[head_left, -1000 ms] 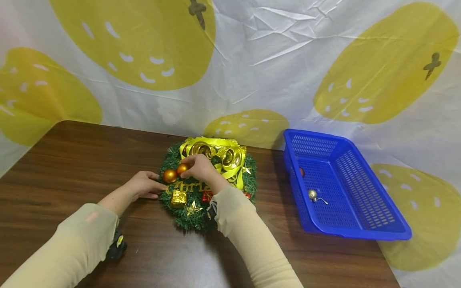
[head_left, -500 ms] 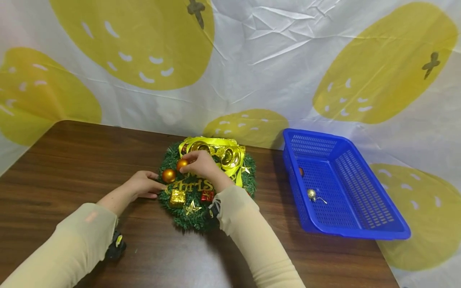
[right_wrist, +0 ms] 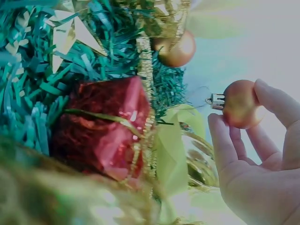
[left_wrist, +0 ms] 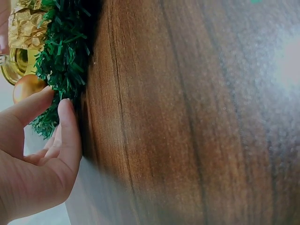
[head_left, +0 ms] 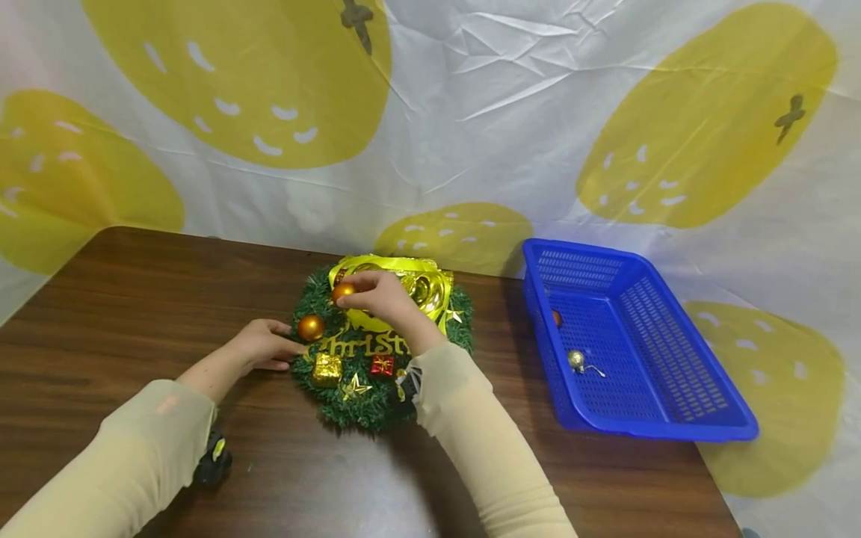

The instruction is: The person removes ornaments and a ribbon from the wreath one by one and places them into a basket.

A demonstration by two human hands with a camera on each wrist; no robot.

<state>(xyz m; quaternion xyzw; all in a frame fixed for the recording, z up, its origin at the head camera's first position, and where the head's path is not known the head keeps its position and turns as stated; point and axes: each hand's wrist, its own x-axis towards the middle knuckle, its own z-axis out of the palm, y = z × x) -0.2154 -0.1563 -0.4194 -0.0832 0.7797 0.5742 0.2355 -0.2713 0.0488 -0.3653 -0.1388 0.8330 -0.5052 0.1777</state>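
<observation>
In the head view, a green Christmas wreath (head_left: 359,415) lies on the table with gold lettering, a gold gift box (head_left: 326,370), a red gift box (head_left: 382,365), a gold star (head_left: 355,386) and bells under yellow ribbon (head_left: 447,302). At its left edge my left hand (head_left: 262,345) pinches the green tinsel (left_wrist: 65,61) between thumb and fingers. My right hand (head_left: 386,299) holds an orange bauble (right_wrist: 243,104) by its sides above the wreath's upper left, its silver cap and thin loop showing in the right wrist view. A second orange bauble (head_left: 311,327) sits on the wreath's left side.
To the right stands a blue plastic basket (head_left: 666,431) with a small gold bauble (head_left: 576,359) and an orange-red ball (head_left: 557,318) inside. The brown wooden table (head_left: 168,299) ends at a patterned white and yellow cloth (head_left: 457,164) behind.
My right hand has lifted the orange bauble up and away from the second one, showing more of the lettering and red box. My left hand stays at the wreath's edge.
</observation>
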